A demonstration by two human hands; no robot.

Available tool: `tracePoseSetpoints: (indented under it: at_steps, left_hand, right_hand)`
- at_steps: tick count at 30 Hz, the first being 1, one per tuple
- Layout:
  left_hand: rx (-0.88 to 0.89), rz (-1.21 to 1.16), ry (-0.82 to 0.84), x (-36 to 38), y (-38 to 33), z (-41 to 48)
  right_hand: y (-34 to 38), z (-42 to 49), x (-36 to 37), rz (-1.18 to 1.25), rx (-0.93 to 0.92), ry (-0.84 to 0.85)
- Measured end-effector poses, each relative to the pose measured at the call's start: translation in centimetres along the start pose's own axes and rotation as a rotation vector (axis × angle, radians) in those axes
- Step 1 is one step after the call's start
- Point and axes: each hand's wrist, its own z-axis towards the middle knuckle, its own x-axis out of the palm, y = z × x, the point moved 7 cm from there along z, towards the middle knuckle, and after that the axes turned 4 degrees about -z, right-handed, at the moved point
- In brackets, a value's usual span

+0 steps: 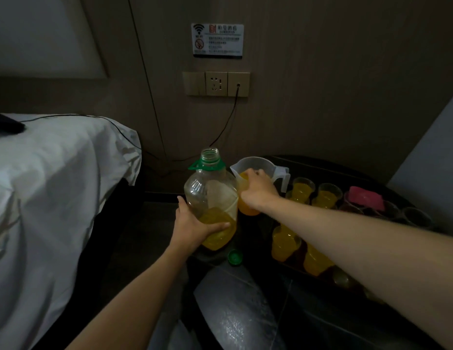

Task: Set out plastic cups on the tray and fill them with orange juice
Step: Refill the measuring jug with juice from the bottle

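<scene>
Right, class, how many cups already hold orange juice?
4. Two beyond the right forearm: far-left cup, far-right cup. Two on its near side: near-left cup, near-right cup. The forearm may hide more.

Dark bedside table [329, 170] below me.
I see a green bottle cap [235, 256] and a tray [297, 258] of cups [283, 242] resting on it.

Outstretched left hand [195, 227] and right hand [258, 192] each grip.
</scene>
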Motion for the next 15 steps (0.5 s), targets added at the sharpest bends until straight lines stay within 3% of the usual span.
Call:
tracePoseSetpoints:
  at_steps: [7,15]
  left_hand:
    - [0.145,-0.049,-0.100,-1.1,-1.8,-0.9]
    - [0.320,-0.006,-0.091,-1.9,-4.5,-0.5]
  right_hand:
    - [0.0,-1.6,0.8,0.022,0.021,-0.343]
    - [-2.1,-3.4,6.1,-0.086,0.095,-0.164]
